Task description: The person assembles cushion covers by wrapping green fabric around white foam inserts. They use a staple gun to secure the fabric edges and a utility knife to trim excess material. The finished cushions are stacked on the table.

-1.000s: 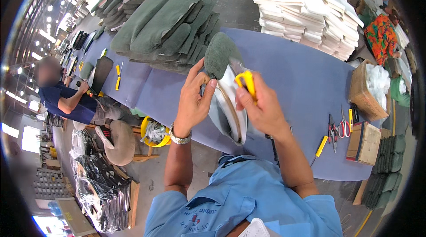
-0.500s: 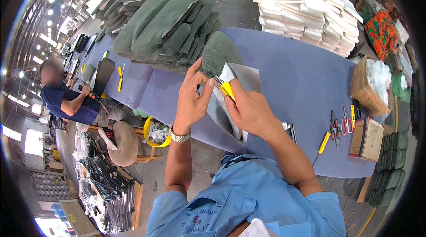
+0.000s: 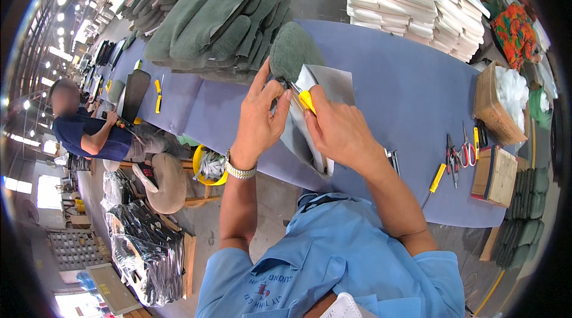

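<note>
Both hands w/ yellow knife, pad

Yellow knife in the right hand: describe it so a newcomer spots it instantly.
Start at the long blue table, then the two hands raised at its near edge. The yellow knife sits in the right hand, blade against the green pad; the other yellow cutters lie loose on the table.

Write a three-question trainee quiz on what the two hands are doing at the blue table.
1. True or false: the right hand holds a yellow knife.
2. The left hand grips which thing? A) scissors B) the green pad with grey sheet C) a white foam slab
3. Fill in: the red-handled scissors lie on the blue table to the person's ____ side.

Key:
1. True; the blade points at the pad's edge.
2. B
3. right
</note>
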The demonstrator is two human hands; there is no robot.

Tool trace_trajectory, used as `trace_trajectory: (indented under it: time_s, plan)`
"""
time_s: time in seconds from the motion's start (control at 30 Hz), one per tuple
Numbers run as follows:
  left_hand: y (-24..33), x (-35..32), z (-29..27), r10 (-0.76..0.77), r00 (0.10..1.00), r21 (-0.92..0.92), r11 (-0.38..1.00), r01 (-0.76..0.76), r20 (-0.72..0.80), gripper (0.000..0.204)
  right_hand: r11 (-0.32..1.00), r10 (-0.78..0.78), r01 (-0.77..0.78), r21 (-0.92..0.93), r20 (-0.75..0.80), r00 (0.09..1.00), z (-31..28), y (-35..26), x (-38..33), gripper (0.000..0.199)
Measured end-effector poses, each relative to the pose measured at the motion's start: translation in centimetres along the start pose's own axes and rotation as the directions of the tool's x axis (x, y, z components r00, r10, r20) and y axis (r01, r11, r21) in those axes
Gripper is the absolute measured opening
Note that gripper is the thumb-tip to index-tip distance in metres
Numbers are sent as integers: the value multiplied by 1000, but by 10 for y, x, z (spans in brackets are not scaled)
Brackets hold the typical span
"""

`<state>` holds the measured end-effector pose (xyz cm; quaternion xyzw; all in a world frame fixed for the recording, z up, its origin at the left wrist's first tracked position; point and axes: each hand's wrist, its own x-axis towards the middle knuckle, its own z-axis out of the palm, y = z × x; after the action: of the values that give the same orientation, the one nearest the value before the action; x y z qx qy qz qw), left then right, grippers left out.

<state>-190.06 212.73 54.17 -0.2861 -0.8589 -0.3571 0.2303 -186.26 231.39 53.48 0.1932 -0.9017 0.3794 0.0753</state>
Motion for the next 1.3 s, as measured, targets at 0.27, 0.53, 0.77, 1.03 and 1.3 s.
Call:
trace_trajectory:
  time_s: [0.27, 0.53, 0.77, 1.03, 1.3]
  plan:
    - [-6, 1, 1, -25, 1000, -64, 998, 24, -5, 16, 997, 21, -22, -68, -12, 1000, 0, -4, 0, 21]
    - [-7, 6, -1, -49, 999, -63, 997, 49, 9, 18, 997, 40, -38, -66, 30, 999, 2, -1, 7, 22]
    - [-13, 7, 2, -36, 999, -116, 993, 34, -11, 19, 999, 40, -38, -35, 52, 998, 7, 5, 8, 23]
    - [-14, 5, 4, -139, 990, -188, 973, 136, 0, 22, 999, 35, -35, -5, 55, 998, 13, 14, 8, 24]
    - [-23, -4, 21, -214, 969, -279, 944, 173, -125, 21, 999, 49, -49, 17, 8, 999, 19, 30, 5, 23]
